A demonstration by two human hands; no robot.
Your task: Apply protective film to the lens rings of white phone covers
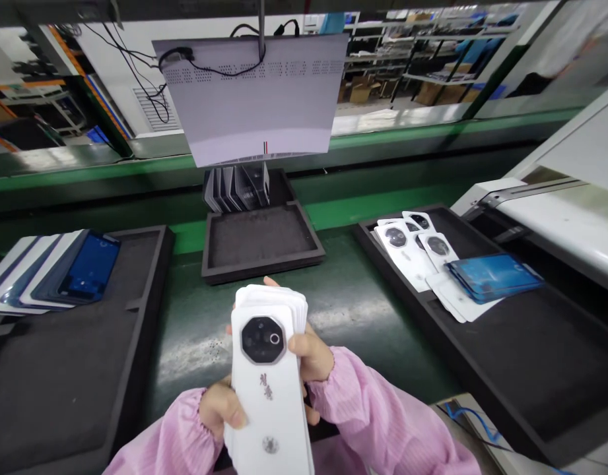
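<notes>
Both my hands hold a stack of white phone back covers point(269, 382) low in the middle of the view. The top cover shows a dark octagonal camera ring and small printed marks. My left hand point(219, 409) grips the stack's lower left edge, fingers curled round it. My right hand point(311, 359) clasps the right edge, fingers wrapped behind the stack. Both wrists wear pink sleeves. The stack hovers over the green belt point(353, 303).
A black tray point(261, 241) ahead holds upright covers at its far end. The left tray point(135, 303) carries fanned blue and white covers. The right tray point(506, 343) holds white covers and blue-filmed ones. A white panel point(257, 99) hangs overhead; a white machine point(556, 218) stands right.
</notes>
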